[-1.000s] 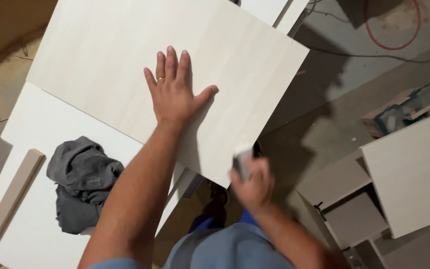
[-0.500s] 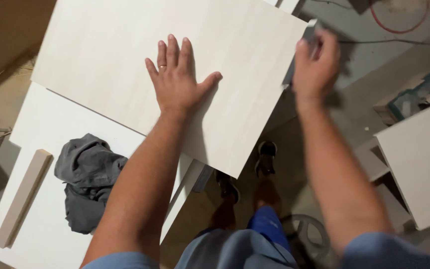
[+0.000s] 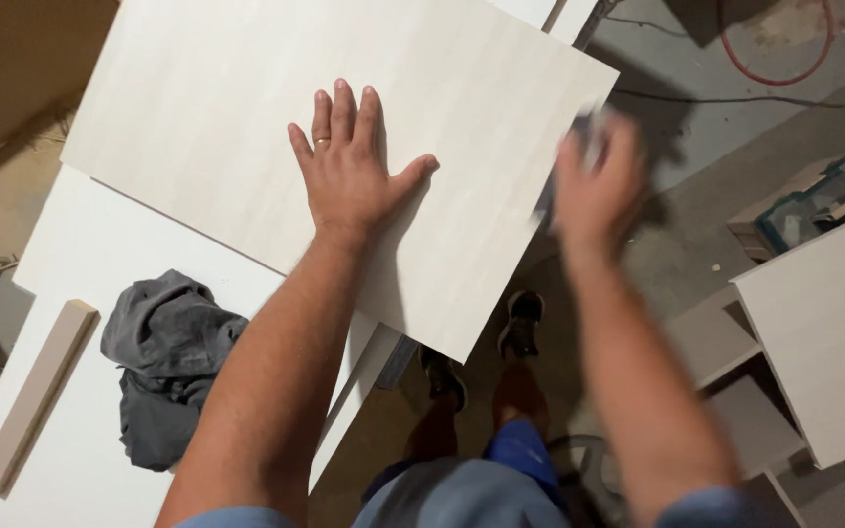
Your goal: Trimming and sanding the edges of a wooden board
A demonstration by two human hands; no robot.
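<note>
Flat and wide open, the left hand [image 3: 354,176] is pressing palm-down on a pale wooden panel [image 3: 246,108], fingers spread, thumb angled out, a thin ring showing on one finger; it is gripping nothing. The panel is a large square board with a smooth, faint straight grain, and it is lying tilted across a white tabletop [image 3: 100,244], one corner hanging out past the table's edge above the person's dark shoes [image 3: 520,323]. The right hand [image 3: 594,186] is blurring at the panel's right edge, closed around a small greyish thing [image 3: 587,132] that is too smeared to name; I cannot tell how tightly it is gripping.

Further out on the white surface, a crumpled grey cloth [image 3: 163,362] is lying in soft folds beside the left forearm, and a narrow strip of light wood [image 3: 36,396] is resting near it, well apart from the panel. To the right, over the rough concrete floor [image 3: 735,147], more pale flat boards [image 3: 823,332] are sitting stacked, and a red cable [image 3: 784,73] is curving across the ground.
</note>
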